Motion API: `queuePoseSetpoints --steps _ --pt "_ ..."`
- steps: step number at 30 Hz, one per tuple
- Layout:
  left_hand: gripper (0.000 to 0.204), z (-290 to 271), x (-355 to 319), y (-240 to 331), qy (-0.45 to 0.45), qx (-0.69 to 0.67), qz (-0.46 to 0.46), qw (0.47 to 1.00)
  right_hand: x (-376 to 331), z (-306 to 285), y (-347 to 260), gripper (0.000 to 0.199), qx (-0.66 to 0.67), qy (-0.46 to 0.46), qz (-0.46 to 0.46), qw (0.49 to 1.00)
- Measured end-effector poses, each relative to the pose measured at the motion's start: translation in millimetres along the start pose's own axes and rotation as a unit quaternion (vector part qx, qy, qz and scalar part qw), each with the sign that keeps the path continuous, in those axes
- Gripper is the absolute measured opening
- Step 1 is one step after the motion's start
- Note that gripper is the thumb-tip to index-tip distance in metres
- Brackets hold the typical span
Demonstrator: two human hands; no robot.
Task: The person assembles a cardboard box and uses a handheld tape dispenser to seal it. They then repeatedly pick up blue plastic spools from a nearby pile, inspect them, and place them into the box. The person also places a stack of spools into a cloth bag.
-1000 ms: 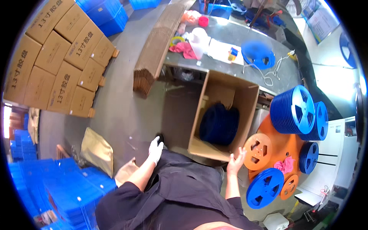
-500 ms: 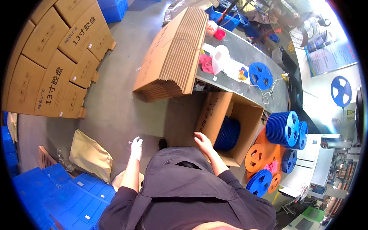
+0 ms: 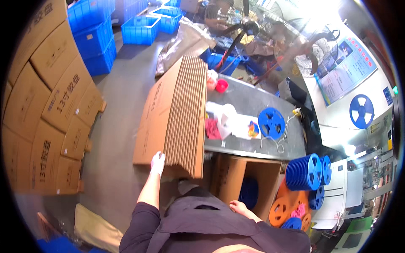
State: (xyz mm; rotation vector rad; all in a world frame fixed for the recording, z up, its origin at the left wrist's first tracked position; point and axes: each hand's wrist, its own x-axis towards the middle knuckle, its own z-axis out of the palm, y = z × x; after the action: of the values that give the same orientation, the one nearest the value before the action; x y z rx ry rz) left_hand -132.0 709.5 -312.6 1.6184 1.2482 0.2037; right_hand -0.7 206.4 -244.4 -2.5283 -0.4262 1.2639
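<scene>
My left hand [image 3: 157,163], in a white glove, is at the near lower corner of a thick stack of flattened cardboard boxes [image 3: 179,118]. Its fingers point forward against the cardboard and are not wrapped round it. My right hand [image 3: 239,206] is bare, its fingers loosely bent and holding nothing that I can see. It hovers by the near side of an open cardboard box [image 3: 232,177]; whether it touches the box I cannot tell. Blue plastic reels [image 3: 249,192] stand packed inside that box, partly in its shadow.
A grey table [image 3: 240,95] carries a blue reel [image 3: 271,123], a red cup [image 3: 221,86] and pink cloth. Blue reels [image 3: 303,172] and orange reels [image 3: 278,212] stand at the right. Stacked cartons [image 3: 63,101] line the left side; blue crates [image 3: 140,30] and a fan [image 3: 249,27] are farther back.
My left hand has gone forward to the stack of flattened boxes. My right hand stays near the open box. The view has shifted, showing more of the far crates and fan.
</scene>
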Motion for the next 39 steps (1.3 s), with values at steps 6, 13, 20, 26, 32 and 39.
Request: queuePoseSetpoints --steps 6,13,20,26,32,39 --pt "0.067 27.2 77.4 18.6 -0.046 0.114 0.019 0.992 60.5 -75.1 -107.9 0.039 0.06 0.008 -0.037 0.997" --pt "0.065 13.4 99.3 -5.3 -0.081 0.098 0.053 0.99 87.4 -98.3 -145.3 0.038 0.084 -0.02 -0.003 0.996" --pt "0.063 -18.5 96.8 15.4 -0.11 0.097 0.057 0.988 91.6 -87.9 -120.2 0.039 0.05 -0.063 0.017 0.997" --pt "0.065 -31.4 96.5 58.8 -0.068 0.344 -0.039 0.936 99.4 -66.8 -84.6 0.039 0.095 -0.046 0.027 0.994" --pt "0.057 -47.7 108.6 63.5 -0.038 0.413 -0.094 0.905 73.3 -58.7 -109.3 0.04 0.056 -0.03 -0.038 0.997" --pt "0.049 -121.5 -84.0 -27.0 0.002 0.407 -0.002 0.913 73.4 -0.2 -153.4 0.035 -0.077 -0.016 -0.309 0.948"
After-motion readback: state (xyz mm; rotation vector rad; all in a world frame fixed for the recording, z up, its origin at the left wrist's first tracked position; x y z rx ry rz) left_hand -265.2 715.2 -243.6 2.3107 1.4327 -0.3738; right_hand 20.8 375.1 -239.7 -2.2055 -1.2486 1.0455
